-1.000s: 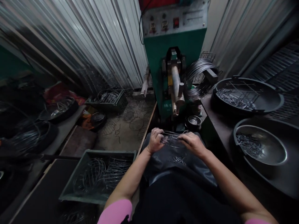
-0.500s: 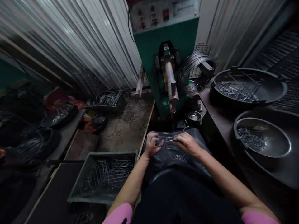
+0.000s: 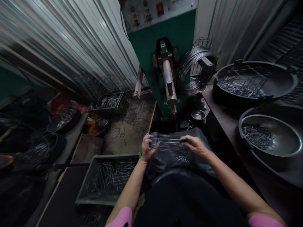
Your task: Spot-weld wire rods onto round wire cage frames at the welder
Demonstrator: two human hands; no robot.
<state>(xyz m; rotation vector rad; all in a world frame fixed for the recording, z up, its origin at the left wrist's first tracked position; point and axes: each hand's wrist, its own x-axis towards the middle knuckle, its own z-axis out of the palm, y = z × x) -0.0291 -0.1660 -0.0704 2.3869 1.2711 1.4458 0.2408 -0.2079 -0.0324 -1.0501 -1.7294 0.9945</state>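
Note:
Over the dark apron on my lap, a thin wire rack (image 3: 169,143) with several parallel wires is held between my two hands. My left hand (image 3: 149,147) is closed around its left end, the fingers curled over the wires. At the right end, my right hand (image 3: 192,145) pinches the wires between thumb and fingers. A small heap of short wire pieces (image 3: 182,157) lies on the apron (image 3: 161,165) just below the rack. Ahead of my hands stands a green machine (image 3: 142,47) with a metal arm (image 3: 169,82) pointing down toward me.
To the left is a green crate (image 3: 82,189) of wire racks, with another crate (image 3: 118,108) behind it. On the right, a large pan (image 3: 279,85) and a metal bowl (image 3: 286,142) hold short wire pieces. A wire coil (image 3: 189,67) hangs beside the machine.
My hands have moved slightly apart, and more of the wire rack shows between them, turned flatter to view. The whole view has shifted a little. Both hands keep their hold.

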